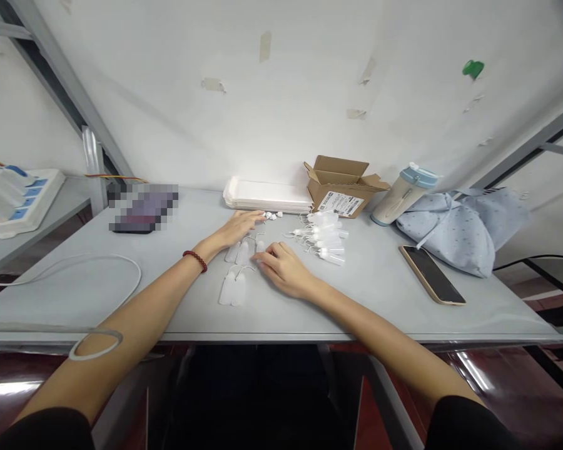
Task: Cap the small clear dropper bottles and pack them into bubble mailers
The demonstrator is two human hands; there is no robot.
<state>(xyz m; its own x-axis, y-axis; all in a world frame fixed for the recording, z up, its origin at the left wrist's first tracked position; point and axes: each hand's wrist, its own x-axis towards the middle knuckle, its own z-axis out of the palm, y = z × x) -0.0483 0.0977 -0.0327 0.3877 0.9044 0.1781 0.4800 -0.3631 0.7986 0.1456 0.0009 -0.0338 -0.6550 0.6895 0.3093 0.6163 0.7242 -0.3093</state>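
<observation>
My left hand (238, 229) reaches over the table, fingers stretched out, its tips at a few small white caps (273, 216). To its right and nearer me, my right hand (285, 269) rests on the table with bent fingers. Its thumb and fingertips are at a small translucent plastic bottle (259, 245) with a thin white cord; the exact grip is hard to make out. Between the hands lie more such translucent bottles (242, 252), and a pair (232, 289) lies closer to the front edge. Right of my hands is a pile of capped translucent bottles (323, 235) with cords.
At the back stand a stack of white flat packs (268, 195) and an open cardboard box (344, 187). A tumbler (403, 195), a blue cloth bag (445, 231) and a phone (432, 275) are at the right. A white cable (138, 275) loops across the left, near a blurred-out object (143, 209).
</observation>
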